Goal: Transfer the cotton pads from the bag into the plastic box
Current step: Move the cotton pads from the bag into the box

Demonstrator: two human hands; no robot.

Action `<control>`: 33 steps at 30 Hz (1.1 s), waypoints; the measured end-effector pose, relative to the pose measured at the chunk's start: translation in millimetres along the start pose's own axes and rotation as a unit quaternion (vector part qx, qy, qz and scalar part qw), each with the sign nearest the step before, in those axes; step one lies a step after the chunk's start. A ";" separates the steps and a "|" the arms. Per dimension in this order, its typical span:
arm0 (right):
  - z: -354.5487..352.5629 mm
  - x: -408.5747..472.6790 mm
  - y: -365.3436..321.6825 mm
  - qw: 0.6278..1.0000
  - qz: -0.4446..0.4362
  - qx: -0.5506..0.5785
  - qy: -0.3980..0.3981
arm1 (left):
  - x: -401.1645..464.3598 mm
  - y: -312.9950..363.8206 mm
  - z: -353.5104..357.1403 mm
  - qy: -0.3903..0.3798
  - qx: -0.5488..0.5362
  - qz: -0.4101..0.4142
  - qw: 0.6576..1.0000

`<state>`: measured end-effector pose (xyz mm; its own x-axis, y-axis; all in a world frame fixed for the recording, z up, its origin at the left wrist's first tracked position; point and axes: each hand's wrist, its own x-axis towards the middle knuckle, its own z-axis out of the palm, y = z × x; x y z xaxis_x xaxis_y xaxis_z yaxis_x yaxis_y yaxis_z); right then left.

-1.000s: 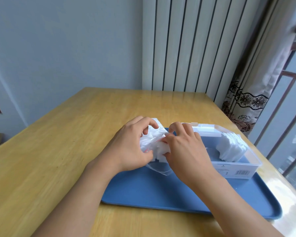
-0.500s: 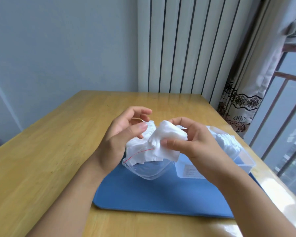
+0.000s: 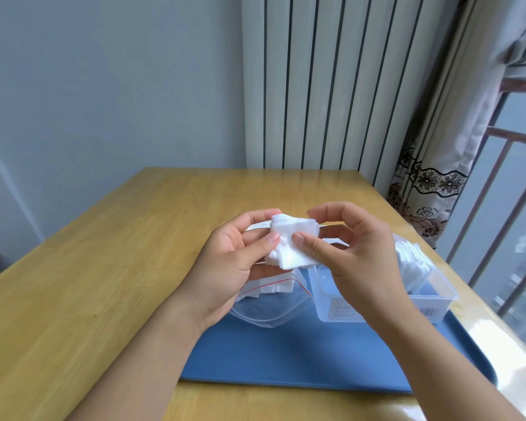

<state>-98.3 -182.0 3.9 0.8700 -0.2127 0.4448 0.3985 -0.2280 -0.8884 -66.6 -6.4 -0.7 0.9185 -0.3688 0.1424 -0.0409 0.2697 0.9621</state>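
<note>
We hold a stack of cotton pads pinched between both thumbs and fingers, left hand and right hand lifted above the bag. The bag sags on the blue tray, just beside the plastic box, where more pads lie.

Illegible label on plastic box

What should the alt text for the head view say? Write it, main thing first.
Two hands hold a small stack of white cotton pads above a blue tray, the left hand and right hand each pinching it. Below, a clear bag still holds pads, beside a clear plastic box with pads inside, on a wooden table.
</note>
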 end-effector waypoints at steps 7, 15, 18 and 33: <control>0.7 0.8 6.7 0.999 -0.033 0.007 0.041 | 1.7 -1.1 -0.7 -0.010 -0.017 -0.008 1.000; 2.9 2.1 10.9 0.991 -0.097 -0.030 0.087 | 1.7 0.6 -1.0 -0.021 -0.045 -0.027 0.998; 4.3 0.9 12.4 0.989 -0.111 -0.038 0.093 | 1.8 -1.0 -0.5 -0.006 -0.023 -0.031 0.999; 0.8 2.7 0.4 0.987 -0.117 0.059 0.096 | 2.9 -3.0 1.4 0.041 -0.015 -0.040 0.998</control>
<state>-95.5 -181.9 4.7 0.6830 -0.3468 0.6428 0.6232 -0.1822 -0.7605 -64.4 -9.4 -2.8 0.9476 -0.3164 0.0440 0.0452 0.2692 0.9620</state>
